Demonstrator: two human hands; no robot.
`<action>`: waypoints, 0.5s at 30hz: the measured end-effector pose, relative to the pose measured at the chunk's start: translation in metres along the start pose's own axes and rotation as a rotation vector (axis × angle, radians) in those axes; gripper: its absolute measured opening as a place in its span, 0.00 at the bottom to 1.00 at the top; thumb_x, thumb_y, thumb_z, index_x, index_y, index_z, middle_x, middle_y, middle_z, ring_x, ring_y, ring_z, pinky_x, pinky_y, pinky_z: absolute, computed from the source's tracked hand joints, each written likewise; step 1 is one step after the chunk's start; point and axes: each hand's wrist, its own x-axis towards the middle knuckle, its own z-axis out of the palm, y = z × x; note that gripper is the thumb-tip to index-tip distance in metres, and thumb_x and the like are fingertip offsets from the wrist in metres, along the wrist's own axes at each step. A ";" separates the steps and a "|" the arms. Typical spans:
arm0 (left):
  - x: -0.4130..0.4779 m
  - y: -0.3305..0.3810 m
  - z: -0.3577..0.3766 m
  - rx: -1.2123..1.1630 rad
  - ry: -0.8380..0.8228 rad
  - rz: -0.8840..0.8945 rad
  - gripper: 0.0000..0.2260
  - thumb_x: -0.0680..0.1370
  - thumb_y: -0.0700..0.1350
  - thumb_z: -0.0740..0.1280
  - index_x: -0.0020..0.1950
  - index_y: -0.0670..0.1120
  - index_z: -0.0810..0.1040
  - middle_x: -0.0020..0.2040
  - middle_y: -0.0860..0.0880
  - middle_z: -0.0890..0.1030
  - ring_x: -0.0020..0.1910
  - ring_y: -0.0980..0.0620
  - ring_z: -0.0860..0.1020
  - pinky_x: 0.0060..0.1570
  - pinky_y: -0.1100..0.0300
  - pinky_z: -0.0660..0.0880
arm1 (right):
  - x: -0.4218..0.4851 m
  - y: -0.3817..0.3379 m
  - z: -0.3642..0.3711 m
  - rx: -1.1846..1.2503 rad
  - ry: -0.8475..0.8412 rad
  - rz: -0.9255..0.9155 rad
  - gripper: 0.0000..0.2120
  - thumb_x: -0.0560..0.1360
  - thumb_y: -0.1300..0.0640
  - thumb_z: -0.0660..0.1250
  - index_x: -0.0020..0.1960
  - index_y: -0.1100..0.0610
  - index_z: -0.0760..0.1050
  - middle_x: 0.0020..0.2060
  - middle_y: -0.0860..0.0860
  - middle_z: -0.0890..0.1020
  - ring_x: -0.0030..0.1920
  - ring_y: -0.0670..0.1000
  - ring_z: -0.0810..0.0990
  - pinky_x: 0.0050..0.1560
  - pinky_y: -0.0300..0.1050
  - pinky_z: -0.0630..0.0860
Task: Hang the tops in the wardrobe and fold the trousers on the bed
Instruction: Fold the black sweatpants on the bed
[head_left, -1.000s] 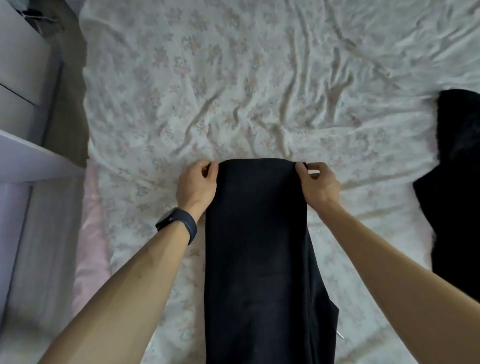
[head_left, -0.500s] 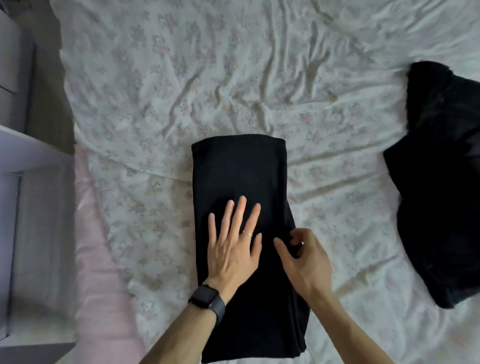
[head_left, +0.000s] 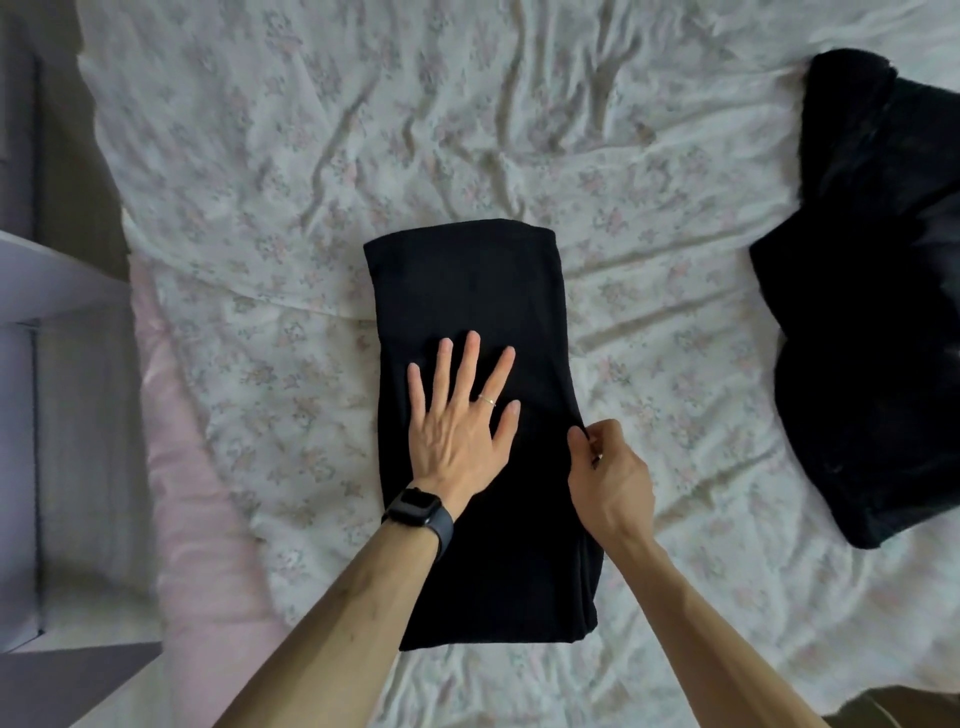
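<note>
The black, matte-fabric trousers (head_left: 467, 291) lie folded into a long, narrow rectangle near the middle of the bed, running lengthwise away from the person. The far end is a smooth, rounded fold. At the near right corner the stacked layers show as separate edges. The top face is flat and almost free of creases, and the right side bows slightly outward about halfway along.

The left hand (head_left: 457, 426) lies palm down on the middle of the trousers, fingers straight and spread wide, pointing toward the far fold. A thin ring (head_left: 487, 399) sits on one finger and a dark smartwatch (head_left: 418, 506) wraps the wrist. Its forearm comes in from the lower left, crossing the near left part of the fabric.

The right hand (head_left: 608, 467) is at the trousers' right edge, level with the left palm. Its thumb and forefinger pinch the edge of the cloth while the other fingers curl in behind, and its forearm reaches in from the lower right.

Beneath everything lies the rumpled white bed sheet with a pale floral print (head_left: 363, 130). A heap of loose black clothing (head_left: 872, 312) rests on it well to the right, apart from the trousers. A strip of pale pink bedding (head_left: 176, 467) shows along the sheet's left border, and grey-lilac furniture (head_left: 47, 291) stands beyond it.
</note>
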 end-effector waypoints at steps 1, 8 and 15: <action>0.000 0.000 0.000 0.007 0.004 0.003 0.28 0.83 0.62 0.51 0.82 0.59 0.52 0.83 0.47 0.50 0.82 0.41 0.47 0.77 0.37 0.42 | 0.003 0.001 -0.001 -0.009 0.001 0.018 0.11 0.83 0.43 0.56 0.52 0.49 0.69 0.41 0.45 0.81 0.39 0.48 0.79 0.39 0.48 0.75; 0.010 -0.014 -0.004 0.020 -0.012 -0.039 0.27 0.83 0.61 0.51 0.82 0.60 0.52 0.83 0.47 0.51 0.82 0.42 0.49 0.78 0.39 0.43 | -0.006 -0.028 0.005 -0.199 0.115 -0.224 0.21 0.79 0.47 0.64 0.69 0.54 0.69 0.68 0.52 0.72 0.64 0.56 0.73 0.56 0.50 0.73; 0.027 -0.052 -0.007 0.061 -0.030 -0.182 0.26 0.84 0.59 0.47 0.82 0.62 0.46 0.83 0.52 0.44 0.82 0.48 0.42 0.77 0.38 0.36 | 0.045 -0.067 0.043 -0.512 0.011 -0.782 0.27 0.85 0.46 0.49 0.83 0.52 0.53 0.83 0.50 0.49 0.82 0.50 0.43 0.80 0.60 0.46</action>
